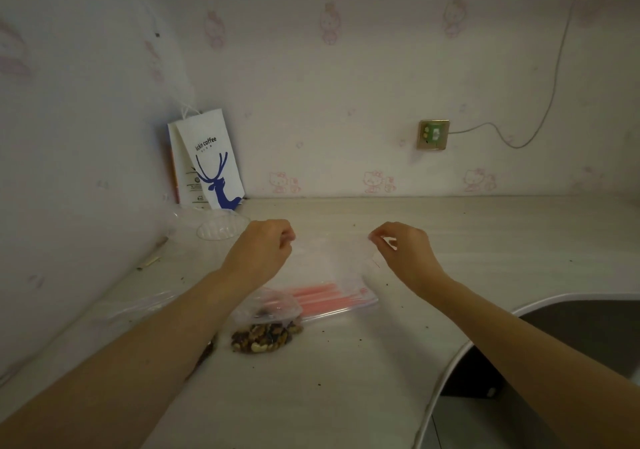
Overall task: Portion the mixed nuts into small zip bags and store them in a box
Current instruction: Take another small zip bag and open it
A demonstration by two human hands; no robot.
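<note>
Fingers of the left hand (pixel 265 244) and right hand (pixel 403 247) pinched the top corners of an empty zip bag (pixel 329 258) above the table (pixel 346 362).

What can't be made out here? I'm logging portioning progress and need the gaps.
- Head view: clear zip bag between left hand and right hand; too transparent to tell its contents.
- Dark nuts hidden under the left forearm.
- Clear plastic lid: blurred.

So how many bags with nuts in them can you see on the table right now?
1 for certain: the filled nut bag lies near the table's front, beside the left forearm. A dark patch under that forearm may be more nuts, mostly hidden. The clear bag between both hands looks empty.
</note>
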